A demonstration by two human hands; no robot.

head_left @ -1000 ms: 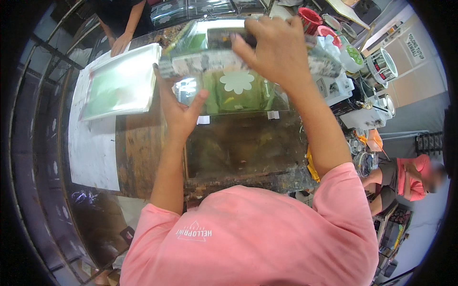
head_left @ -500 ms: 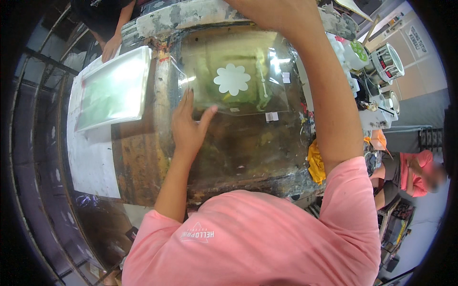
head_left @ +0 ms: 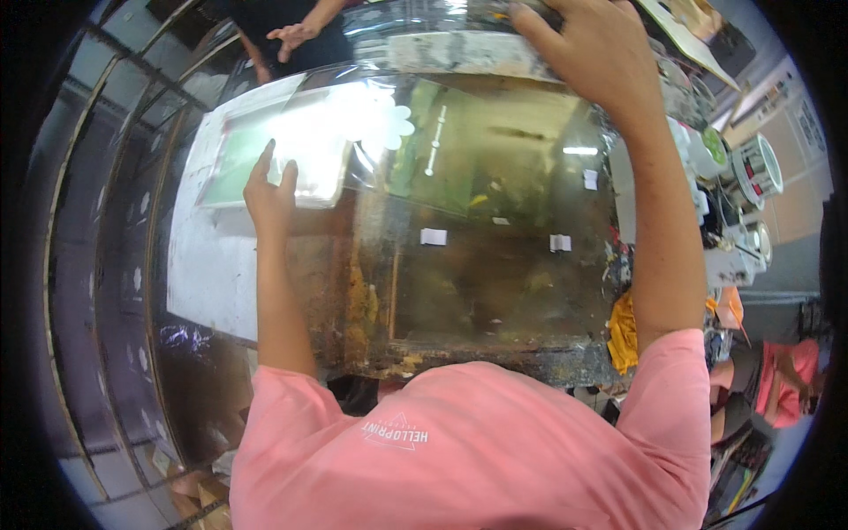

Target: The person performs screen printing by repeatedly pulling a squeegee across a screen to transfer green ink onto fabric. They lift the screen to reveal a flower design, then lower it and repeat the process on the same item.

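Observation:
My left hand [head_left: 269, 190] is over the stack of clear plastic sheets [head_left: 243, 168] at the left, thumb and index finger apart. A loose clear sheet [head_left: 446, 146] bearing a white flower shape [head_left: 387, 122] overlaps the stack's right side and the stained worktop [head_left: 495, 291]. Glare hides its left part, so contact with my left hand is unclear. My right hand [head_left: 605, 53] reaches to the far side, its fingers bent over the right end of a paint-smeared, grey-white frame [head_left: 459, 55]. The upper picture edge cuts off some fingertips.
A co-worker's hand [head_left: 296, 37] is beyond the stack. White paper [head_left: 208, 274] lies under the stack. Small white tabs [head_left: 433, 237] are on the worktop. Paint tubs [head_left: 760, 172] and a yellow cloth [head_left: 622, 334] are at the right; another person [head_left: 777, 380] sits beyond.
The flower sheet has moved left off the worktop's middle, partly over the stack. My left hand has moved left with it. The co-worker's hand has left the stack and is raised.

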